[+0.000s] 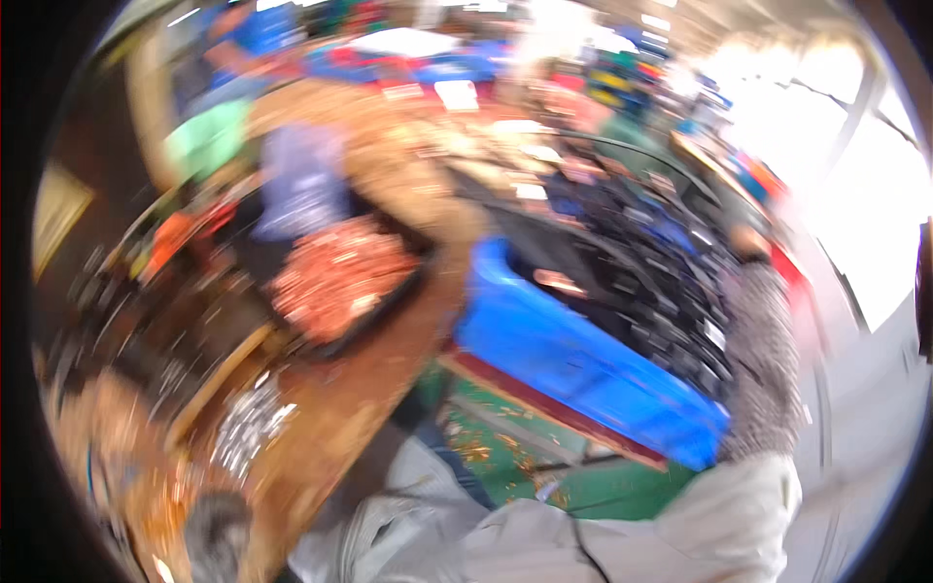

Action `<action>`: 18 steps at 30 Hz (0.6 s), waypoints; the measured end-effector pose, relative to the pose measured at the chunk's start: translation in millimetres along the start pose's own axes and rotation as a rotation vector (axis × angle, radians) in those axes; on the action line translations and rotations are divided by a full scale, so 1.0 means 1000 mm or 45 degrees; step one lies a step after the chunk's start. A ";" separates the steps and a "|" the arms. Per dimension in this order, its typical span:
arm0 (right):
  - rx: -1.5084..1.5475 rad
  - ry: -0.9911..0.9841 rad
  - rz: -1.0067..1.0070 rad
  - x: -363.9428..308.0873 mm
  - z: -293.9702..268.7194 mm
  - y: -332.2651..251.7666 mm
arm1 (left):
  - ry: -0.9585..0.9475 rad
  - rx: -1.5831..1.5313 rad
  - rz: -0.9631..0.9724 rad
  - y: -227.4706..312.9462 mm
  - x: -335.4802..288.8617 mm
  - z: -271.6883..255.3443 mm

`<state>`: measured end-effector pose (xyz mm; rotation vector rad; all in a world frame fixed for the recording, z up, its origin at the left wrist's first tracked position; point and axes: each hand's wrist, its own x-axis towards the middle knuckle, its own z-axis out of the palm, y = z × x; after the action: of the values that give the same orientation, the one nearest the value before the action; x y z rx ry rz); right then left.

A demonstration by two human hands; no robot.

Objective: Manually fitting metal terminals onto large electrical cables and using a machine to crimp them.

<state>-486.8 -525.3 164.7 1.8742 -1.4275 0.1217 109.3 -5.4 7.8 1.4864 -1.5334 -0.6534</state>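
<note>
**Right arm stretched over a blue crate of dark parts**

The whole view is smeared by motion; shapes read, fine detail does not. The right hand (750, 243) reaches out at the end of a grey patterned sleeve (763, 369), above the far side of a blue crate (573, 364); whether its fingers are open or closed on anything I cannot tell through the blur. The left hand does not show. The crate sits right of centre, tilted across the view, and is filled with dark, jumbled parts (651, 282) that heap up toward the hand; a dark tray (389, 306) to the left of the crate holds a mound of small reddish-orange pieces (335, 277); a pale purple bag (301, 180) lies just behind that tray. A heap of small shiny metal bits (248, 423) rests lower left on the brown wooden tabletop (360, 389); the tabletop carries the tray and runs up beside the crate. Below the crate the floor (505, 452) is green, strewn with orange scraps; bright light floods in from the right of the room.
</note>
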 end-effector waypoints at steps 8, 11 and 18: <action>1.314 0.166 -1.008 0.102 -0.079 -0.583 | 0.196 0.495 -0.714 0.043 -0.010 -0.034; 1.542 0.121 -1.113 0.085 -0.126 -0.631 | 0.196 1.044 -0.974 0.024 -0.034 -0.062; 1.841 -0.059 -1.144 0.076 -0.163 -0.636 | 0.598 1.596 -1.531 -0.037 -0.061 -0.176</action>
<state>145.1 -431.9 -4.5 3.4665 -0.1984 0.8115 272.8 83.5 46.1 3.2387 -0.4084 0.2151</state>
